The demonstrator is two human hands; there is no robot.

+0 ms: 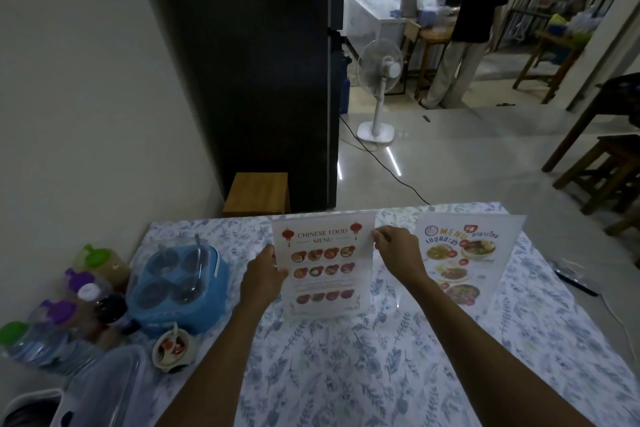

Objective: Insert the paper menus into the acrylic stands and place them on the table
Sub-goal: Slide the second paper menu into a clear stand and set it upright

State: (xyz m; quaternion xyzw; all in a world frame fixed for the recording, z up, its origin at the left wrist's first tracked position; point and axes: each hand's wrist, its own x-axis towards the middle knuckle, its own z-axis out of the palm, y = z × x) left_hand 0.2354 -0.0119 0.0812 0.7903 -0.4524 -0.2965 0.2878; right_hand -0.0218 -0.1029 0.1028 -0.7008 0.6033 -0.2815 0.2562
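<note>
An upright acrylic stand with a "Chinese Food Menu" sheet (323, 263) stands in the middle of the table (346, 374), which has a floral cloth. My left hand (265, 274) grips its left edge. My right hand (398, 250) pinches its upper right edge. To the right stands a second acrylic stand with a colourful Thai menu (464, 260), upright and untouched.
A blue condiment caddy (180, 284), several sauce bottles (86, 288), a small bowl (171, 350) and a clear plastic box (104, 388) crowd the table's left. A dark object (575, 279) lies at the right edge. Beyond are a stool (258, 192), a fan (379, 80) and a standing person (467, 28).
</note>
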